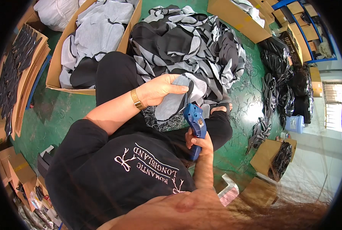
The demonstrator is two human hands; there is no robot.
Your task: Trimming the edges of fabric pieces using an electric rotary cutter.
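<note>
My left hand [161, 90] pinches a grey fabric piece [167, 105] with dark edging between thumb and fingers, holding it up over my lap. In my right hand [202, 143] is a blue handheld electric cutter [196, 122], gripped by its handle. The cutter's front end points up at the fabric's right edge; its blade is too small to make out clearly. Just beyond my hands lies a large heap of black and grey fabric pieces [175, 38]. Thin dark trimmings [163, 120] are scattered under the held piece.
A cardboard box [127, 36] of grey fabric pieces stands at the far left, another box [236, 21] at the far right. Black plastic bags [280, 80] line the right side. Black pieces [18, 73] lie on stacked cardboard at left. Fabric strips litter the green floor [243, 111].
</note>
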